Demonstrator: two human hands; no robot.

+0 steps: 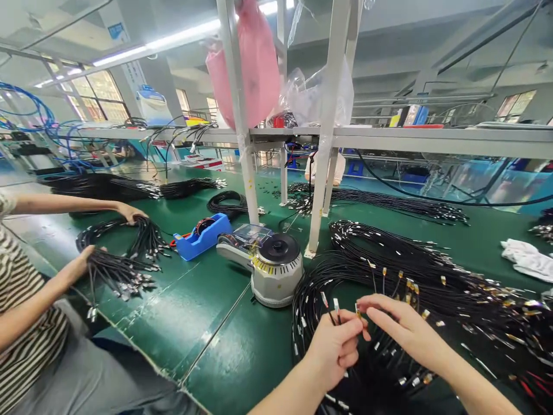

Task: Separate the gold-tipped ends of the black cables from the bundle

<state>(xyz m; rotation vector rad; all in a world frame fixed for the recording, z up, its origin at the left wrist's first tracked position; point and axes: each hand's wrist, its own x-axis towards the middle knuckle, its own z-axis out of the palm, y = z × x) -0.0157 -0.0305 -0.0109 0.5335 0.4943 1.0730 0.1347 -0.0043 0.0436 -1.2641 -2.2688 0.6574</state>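
My left hand [337, 349] is closed around a few thin black cables, whose small white-tipped connectors [336, 304] stick up above the fingers. Close against it, my right hand [400, 323] pinches a small connector with yellow tape [358, 310] between thumb and fingertips. Beneath and behind both hands spreads a large coiled bundle of black cables [384, 245]. Several of its ends carry silver plugs or yellow tape. Just left of the bundle stands a round tape dispenser [277, 276] with a black top.
A blue tape holder [203, 236] sits beyond the dispenser. At the left, a co-worker's hands [129, 213] hold a cable bundle [118, 268]. White shelf posts [326, 144] rise from the green table [233, 340]. White gloves [529, 259] lie at the right.
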